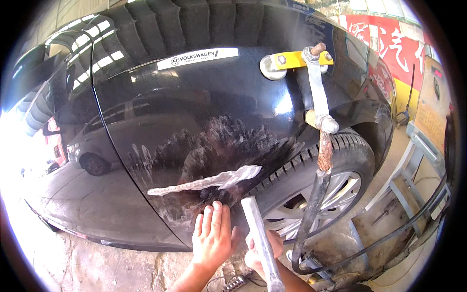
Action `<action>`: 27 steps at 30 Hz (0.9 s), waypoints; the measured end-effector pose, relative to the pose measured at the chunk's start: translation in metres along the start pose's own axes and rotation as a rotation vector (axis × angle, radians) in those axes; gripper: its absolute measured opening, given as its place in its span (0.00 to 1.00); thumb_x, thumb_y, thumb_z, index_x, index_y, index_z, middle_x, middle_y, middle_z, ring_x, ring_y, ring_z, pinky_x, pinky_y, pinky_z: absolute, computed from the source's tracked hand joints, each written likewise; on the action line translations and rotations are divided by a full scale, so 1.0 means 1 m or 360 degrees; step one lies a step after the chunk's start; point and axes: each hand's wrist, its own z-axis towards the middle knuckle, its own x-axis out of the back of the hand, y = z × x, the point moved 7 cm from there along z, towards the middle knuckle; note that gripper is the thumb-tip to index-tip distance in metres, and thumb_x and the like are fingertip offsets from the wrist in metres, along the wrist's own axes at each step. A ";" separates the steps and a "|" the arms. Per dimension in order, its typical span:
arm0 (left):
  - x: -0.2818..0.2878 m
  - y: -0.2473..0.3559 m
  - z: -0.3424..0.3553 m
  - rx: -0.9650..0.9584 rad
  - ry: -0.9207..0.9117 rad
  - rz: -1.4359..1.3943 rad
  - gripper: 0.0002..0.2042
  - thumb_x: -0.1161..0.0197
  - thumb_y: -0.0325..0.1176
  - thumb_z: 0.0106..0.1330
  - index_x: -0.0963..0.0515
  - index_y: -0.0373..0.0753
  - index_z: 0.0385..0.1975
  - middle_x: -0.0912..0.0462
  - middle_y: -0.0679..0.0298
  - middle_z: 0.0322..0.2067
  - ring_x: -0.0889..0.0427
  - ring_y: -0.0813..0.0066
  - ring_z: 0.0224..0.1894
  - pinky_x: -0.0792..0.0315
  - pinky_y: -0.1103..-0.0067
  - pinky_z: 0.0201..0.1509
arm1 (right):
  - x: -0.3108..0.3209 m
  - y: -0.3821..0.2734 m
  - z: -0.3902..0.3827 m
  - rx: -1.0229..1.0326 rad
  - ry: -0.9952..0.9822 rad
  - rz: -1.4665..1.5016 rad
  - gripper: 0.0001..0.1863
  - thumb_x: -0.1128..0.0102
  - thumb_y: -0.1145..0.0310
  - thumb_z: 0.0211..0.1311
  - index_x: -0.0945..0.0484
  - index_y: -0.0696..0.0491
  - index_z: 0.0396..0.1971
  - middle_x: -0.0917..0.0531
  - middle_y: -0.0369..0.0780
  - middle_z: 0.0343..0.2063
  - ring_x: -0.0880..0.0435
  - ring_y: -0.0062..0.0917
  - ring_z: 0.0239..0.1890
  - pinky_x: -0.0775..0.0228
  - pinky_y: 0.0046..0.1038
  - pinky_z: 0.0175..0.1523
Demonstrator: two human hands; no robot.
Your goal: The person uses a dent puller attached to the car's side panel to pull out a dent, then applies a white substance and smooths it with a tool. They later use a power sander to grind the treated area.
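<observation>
My left hand (212, 238) lies against the lower part of a black car's rear side panel (194, 112), fingers stretched out, just below a long strip of bared, silvery metal (206, 183). Dusty scuff marks surround that strip. Close beside it on the right, my right hand (265, 248) is closed around a long grey metal bar-like tool (260, 238) with a blunt flat end. The bar hides part of the hand, and its lower end leaves the picture. Its upper end is near the wheel arch; I cannot tell whether it touches the panel.
A yellow clamp bar (294, 58) on round metal feet sits on the panel, its metal link (317, 90) joined to a thick black cable (311, 214) with bare copper. Right of my hands is the wheel (335, 194). A metal frame (404, 194) stands far right.
</observation>
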 end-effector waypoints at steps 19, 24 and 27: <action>-0.004 -0.002 0.002 0.0070 -0.0029 -0.0166 0.31 0.37 0.44 0.49 0.29 0.31 0.52 0.34 0.48 0.57 0.33 0.54 0.58 0.40 0.63 0.61 | 0.002 0.016 0.000 -0.0291 0.0102 -0.0086 0.34 0.58 0.38 0.62 0.33 0.59 0.16 0.34 0.35 0.07 0.33 0.19 0.09 0.48 0.21 0.14; 0.024 -0.023 0.040 0.0190 0.0171 -0.0329 0.49 0.33 0.48 0.48 0.52 0.21 0.62 0.53 0.30 0.62 0.53 0.32 0.65 0.55 0.52 0.66 | 0.011 0.012 -0.039 0.0092 0.0188 0.0112 0.33 0.58 0.40 0.63 0.32 0.58 0.19 0.36 0.34 0.05 0.35 0.20 0.07 0.47 0.21 0.13; 0.048 -0.036 0.070 0.0300 0.0322 -0.0266 0.52 0.38 0.60 0.51 0.53 0.21 0.62 0.54 0.31 0.63 0.54 0.33 0.65 0.57 0.53 0.67 | 0.005 0.006 -0.031 0.0091 0.0045 0.0103 0.34 0.58 0.38 0.62 0.33 0.58 0.17 0.36 0.34 0.05 0.33 0.21 0.07 0.46 0.21 0.13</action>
